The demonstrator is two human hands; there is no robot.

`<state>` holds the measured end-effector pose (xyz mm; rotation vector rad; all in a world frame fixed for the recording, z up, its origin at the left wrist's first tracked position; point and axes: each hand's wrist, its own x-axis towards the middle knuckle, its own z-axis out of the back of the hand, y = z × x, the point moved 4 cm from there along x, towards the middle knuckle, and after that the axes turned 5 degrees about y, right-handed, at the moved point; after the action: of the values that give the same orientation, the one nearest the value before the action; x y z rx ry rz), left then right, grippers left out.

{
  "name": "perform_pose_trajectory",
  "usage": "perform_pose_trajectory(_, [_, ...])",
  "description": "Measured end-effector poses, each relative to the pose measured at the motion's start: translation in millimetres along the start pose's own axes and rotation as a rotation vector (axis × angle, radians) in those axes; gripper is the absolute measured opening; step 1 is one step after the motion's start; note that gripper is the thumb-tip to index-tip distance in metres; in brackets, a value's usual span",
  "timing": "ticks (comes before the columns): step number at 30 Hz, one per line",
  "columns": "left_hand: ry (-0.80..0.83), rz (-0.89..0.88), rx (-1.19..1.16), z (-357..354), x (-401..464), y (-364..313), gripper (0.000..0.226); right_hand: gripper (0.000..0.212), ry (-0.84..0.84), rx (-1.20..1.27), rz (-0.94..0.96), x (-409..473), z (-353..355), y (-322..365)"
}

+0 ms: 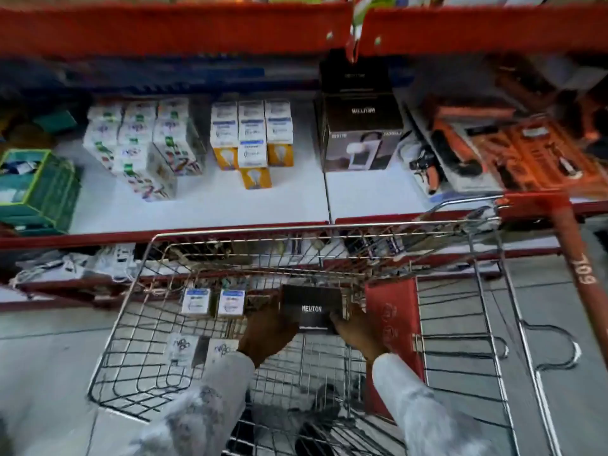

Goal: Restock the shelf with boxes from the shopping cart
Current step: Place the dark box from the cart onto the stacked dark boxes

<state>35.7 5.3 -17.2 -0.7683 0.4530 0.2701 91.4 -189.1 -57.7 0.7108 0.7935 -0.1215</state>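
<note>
A black box marked NEUTON sits inside the wire shopping cart, and both hands grip it. My left hand holds its left side, my right hand its right side. Two small white-and-blue bulb boxes stand in the cart to the left of it, and two white boxes lie nearer me. A red box stands at the cart's right. On the white shelf, two dark boxes of the same brand are stacked at centre right.
The shelf carries a block of white boxes at left, white and orange bulb boxes in the middle, a green crate at far left and orange tool kits at right. A red upright stands beside the cart.
</note>
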Motion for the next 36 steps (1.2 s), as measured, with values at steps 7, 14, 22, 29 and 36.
perform_pose_trajectory(7, [0.071,0.333,-0.462,-30.1,11.0,18.7,0.032,0.032,0.163,0.323,-0.249,19.4,-19.3,-21.3])
perform_pose_trajectory(14, [-0.096,0.354,-0.54,4.6,1.1,9.5,0.009,0.025,0.035,0.513,-0.116,-10.0,16.4,6.7])
perform_pose_trajectory(22, [-0.301,0.168,-0.624,115.8,-38.9,-64.8,0.011,0.038,-0.085,0.431,0.166,-72.3,116.8,86.4])
perform_pose_trajectory(29, [-0.398,0.013,-0.632,181.6,-41.0,-141.0,0.014,0.015,-0.277,0.513,0.456,-102.2,194.7,147.9])
perform_pose_trajectory(36, [-0.35,-0.019,-0.662,191.1,10.0,-188.5,0.029,0.017,-0.366,0.499,0.468,-78.2,239.1,163.9])
